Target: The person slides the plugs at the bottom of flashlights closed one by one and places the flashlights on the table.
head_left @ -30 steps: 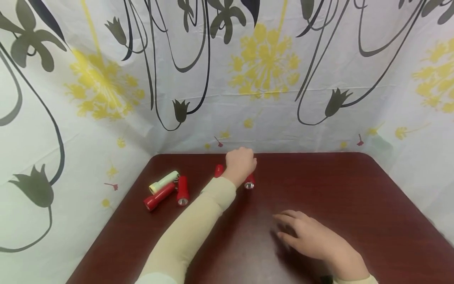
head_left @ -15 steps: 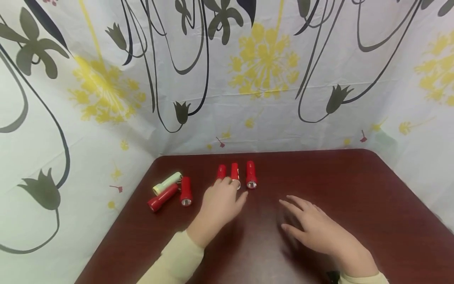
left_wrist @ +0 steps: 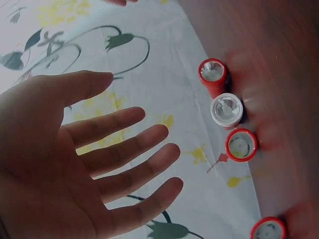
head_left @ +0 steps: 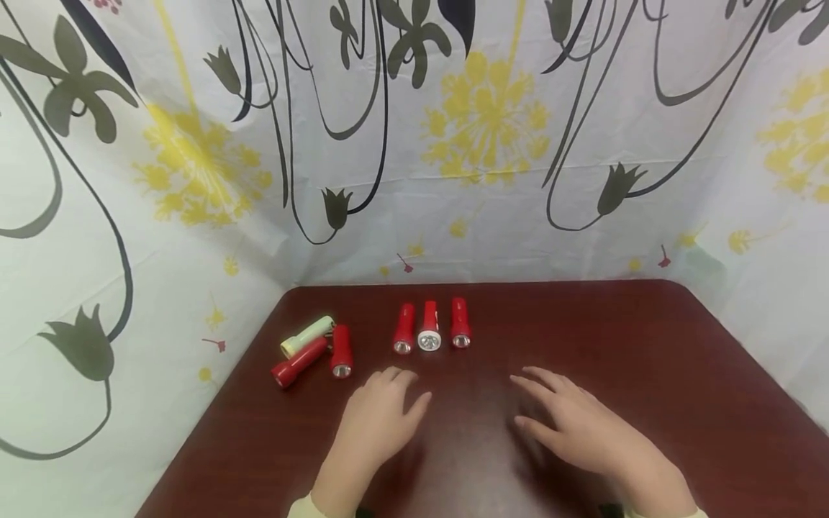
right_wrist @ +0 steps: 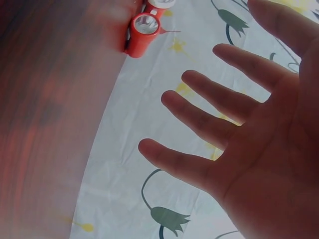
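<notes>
In the head view, three flashlights lie side by side near the back of the table, lenses toward me: a red flashlight (head_left: 404, 328), a red flashlight with a white rim (head_left: 430, 326) and another red flashlight (head_left: 460, 323). My left hand (head_left: 378, 417) is in front of them, fingers spread and holding nothing. The left wrist view shows the palm of that left hand (left_wrist: 114, 169) with the white-rimmed flashlight (left_wrist: 227, 109) beyond its fingertips. To the right, my right hand (head_left: 576, 424) is also spread and holds nothing; its palm fills much of the right wrist view.
At the back left, a pale green flashlight (head_left: 307, 337), a red flashlight (head_left: 300, 362) and a second red one (head_left: 341, 352) lie close together. The dark red table (head_left: 615, 324) ends at a patterned sheet (head_left: 505, 237) behind and at the sides.
My left hand has drawn back from the far flashlights toward me, its fingers uncurled. The middle row of three flashlights is now fully visible. My right hand has stayed nearly in place.
</notes>
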A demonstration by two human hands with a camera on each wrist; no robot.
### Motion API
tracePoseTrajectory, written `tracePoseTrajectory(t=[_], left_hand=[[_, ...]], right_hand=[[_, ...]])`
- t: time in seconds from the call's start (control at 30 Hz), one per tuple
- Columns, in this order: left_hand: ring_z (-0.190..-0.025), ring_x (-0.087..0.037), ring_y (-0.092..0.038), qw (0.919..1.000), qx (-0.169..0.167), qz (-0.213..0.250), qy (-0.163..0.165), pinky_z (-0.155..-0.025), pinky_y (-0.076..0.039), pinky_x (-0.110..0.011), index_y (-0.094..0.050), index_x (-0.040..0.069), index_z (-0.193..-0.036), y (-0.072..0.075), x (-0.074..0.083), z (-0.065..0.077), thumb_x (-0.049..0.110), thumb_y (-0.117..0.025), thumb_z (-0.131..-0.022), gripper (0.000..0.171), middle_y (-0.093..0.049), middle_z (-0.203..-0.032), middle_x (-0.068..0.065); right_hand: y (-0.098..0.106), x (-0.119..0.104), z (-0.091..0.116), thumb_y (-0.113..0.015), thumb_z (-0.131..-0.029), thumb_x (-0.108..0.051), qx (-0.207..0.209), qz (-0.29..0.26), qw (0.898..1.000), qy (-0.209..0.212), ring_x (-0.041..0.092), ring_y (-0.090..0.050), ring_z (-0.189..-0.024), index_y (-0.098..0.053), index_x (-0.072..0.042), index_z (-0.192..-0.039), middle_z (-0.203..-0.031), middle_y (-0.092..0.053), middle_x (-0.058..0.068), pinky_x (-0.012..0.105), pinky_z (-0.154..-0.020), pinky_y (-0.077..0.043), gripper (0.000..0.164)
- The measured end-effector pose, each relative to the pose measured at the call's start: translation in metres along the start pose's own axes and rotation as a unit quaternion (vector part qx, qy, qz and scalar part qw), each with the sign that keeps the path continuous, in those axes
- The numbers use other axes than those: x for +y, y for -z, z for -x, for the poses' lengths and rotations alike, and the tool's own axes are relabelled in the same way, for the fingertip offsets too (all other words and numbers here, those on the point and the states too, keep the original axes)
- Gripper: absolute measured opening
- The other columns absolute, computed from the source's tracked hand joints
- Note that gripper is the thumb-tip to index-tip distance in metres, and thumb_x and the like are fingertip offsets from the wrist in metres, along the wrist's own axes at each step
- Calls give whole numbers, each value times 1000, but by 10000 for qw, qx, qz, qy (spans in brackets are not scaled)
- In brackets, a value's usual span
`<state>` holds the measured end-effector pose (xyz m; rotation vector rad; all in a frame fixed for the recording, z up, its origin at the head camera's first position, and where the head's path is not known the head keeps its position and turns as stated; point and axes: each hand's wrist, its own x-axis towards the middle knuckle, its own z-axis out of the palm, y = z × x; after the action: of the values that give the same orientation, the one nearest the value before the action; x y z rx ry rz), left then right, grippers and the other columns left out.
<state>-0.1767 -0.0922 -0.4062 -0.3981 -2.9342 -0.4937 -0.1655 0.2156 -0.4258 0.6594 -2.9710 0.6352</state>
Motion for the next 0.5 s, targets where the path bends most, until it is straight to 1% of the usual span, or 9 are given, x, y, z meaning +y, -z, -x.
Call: tracePoseTrajectory(t=[0.13, 0.27, 0.5], left_hand=[[-116, -32, -71, 9998, -74, 142, 72, -96, -61, -53, -74, 12, -127, -2, -1, 8, 41, -75, -96, 42, -74, -127, -9], [-117, -31, -70, 9992, -155, 305, 209, -97, -61, -54, -74, 13, -127, -5, -2, 12, 41, -75, -96, 43, -75, -128, -9], [-115, -30, -71, 9994, -100, 312, 138, -96, -61, -53, -74, 12, -126, -7, -7, 14, 39, -76, -96, 41, -75, -126, -8]], right_hand=[[1, -1, 1, -72, -100, -48, -87, -113, 9999, -3, 39, -54, -144, -57, -24, -153, -159, -53, 11, 66, -109, -49, 60], [1, -2, 1, -73, -99, -45, -137, -144, 9998, -31, 38, -54, -144, -58, -25, -153, -158, -53, 10, 65, -109, -50, 59], [-2, -2, 1, -73, -100, -46, -145, -47, 9999, 56, 38, -56, -142, -58, -23, -152, -157, -55, 11, 65, -107, -51, 59]])
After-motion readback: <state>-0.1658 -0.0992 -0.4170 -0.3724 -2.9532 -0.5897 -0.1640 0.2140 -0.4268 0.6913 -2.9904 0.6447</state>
